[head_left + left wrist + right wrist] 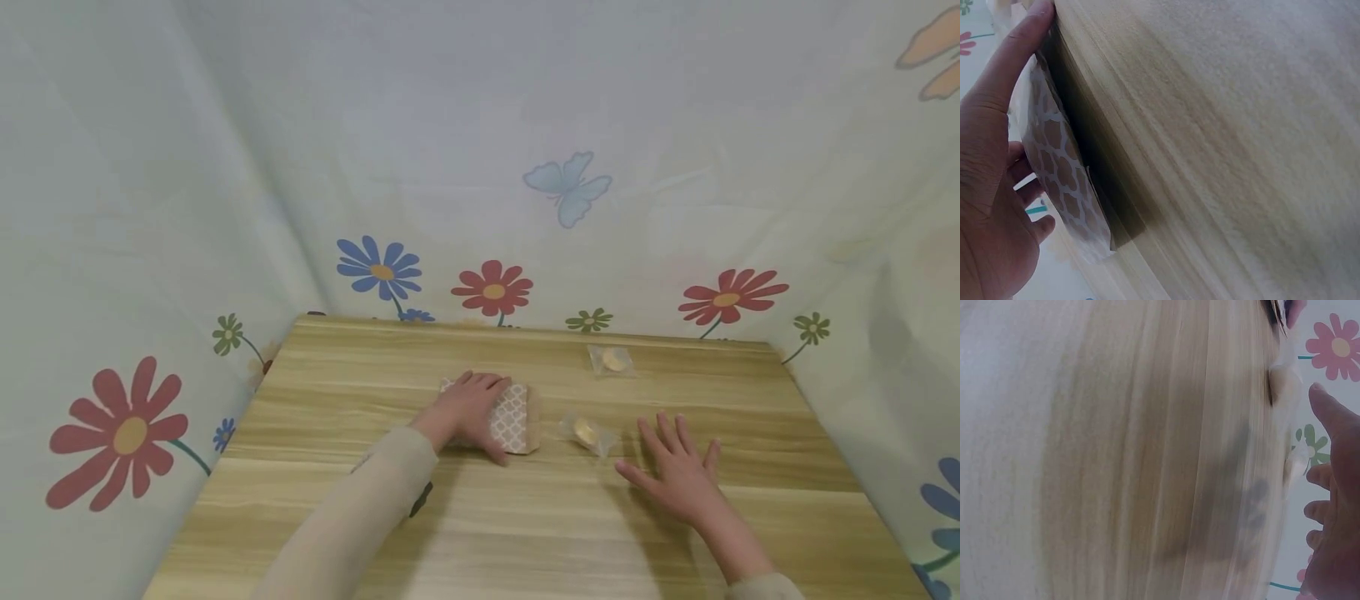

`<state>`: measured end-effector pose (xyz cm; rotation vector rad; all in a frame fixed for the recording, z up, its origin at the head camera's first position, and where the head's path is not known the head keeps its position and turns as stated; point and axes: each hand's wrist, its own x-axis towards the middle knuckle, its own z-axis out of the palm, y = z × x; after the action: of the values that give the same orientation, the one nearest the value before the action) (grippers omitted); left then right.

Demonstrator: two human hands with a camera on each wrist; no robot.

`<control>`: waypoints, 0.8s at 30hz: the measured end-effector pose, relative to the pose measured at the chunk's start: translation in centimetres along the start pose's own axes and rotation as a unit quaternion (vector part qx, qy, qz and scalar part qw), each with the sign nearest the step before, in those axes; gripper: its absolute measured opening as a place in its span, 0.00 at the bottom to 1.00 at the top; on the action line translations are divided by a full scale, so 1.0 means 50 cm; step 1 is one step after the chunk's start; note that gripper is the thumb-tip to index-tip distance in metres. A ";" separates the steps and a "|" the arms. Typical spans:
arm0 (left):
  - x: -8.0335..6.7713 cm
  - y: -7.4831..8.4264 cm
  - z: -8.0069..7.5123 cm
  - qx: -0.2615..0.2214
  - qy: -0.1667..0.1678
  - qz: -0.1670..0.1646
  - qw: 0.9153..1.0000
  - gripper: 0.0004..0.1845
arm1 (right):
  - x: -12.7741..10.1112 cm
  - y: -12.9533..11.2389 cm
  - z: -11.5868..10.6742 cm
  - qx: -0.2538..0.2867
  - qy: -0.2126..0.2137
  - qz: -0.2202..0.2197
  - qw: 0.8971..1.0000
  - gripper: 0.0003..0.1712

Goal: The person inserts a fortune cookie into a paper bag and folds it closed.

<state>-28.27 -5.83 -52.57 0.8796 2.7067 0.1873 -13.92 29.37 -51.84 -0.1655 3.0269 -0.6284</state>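
My left hand (pixel 467 410) lies on top of a small patterned paper bag (pixel 516 418), brown with a white lattice print. The fingers lie over the bag's top and the thumb comes down along its near side, pressing it flat to the wooden table (pixel 375 517). In the left wrist view the bag (pixel 1063 181) sits between my palm (pixel 991 206) and the tabletop (pixel 1229 150), thumb stretched along its edge. I cannot tell from that view whether the fingers curl under it; they look mostly straight.

My right hand (pixel 678 471) is flat over the table, fingers spread, palm down, holding nothing. Whether it actually touches the wood I cannot tell. The right wrist view shows the fingers (pixel 1335 506) loosely extended, the frame blurred.

A small clear-wrapped round candy (pixel 589 433), yellowish, lies on the table between the bag and my right hand, near my right fingertips but apart from them. A second wrapped candy (pixel 612 360) lies farther back, toward the table's far edge, well apart from both hands. In the right wrist view both show as pale blurs (pixel 1280 381) (pixel 1297 464) at the table's edge.

Floral cloth backdrop (pixel 487 167) surrounds the table on three sides, with flowers and a blue butterfly printed on it. My left arm wears a beige sleeve (pixel 352 517).
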 end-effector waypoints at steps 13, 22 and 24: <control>-0.007 -0.005 0.001 -0.009 0.044 0.029 0.999 0.68 | 0.023 -0.006 -0.004 0.005 0.006 -0.010 1.000 0.52; -0.009 -0.009 0.019 -0.054 0.088 0.043 0.994 0.67 | 0.047 -0.020 -0.024 0.040 0.024 -0.055 0.997 0.46; -0.011 -0.009 0.022 -0.065 0.097 0.042 0.992 0.67 | 0.056 -0.023 -0.029 0.062 0.021 -0.065 0.996 0.45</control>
<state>-27.78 -6.48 -53.58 0.9831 2.7967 0.4850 -16.70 28.59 -50.12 -0.3505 3.0234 -0.8358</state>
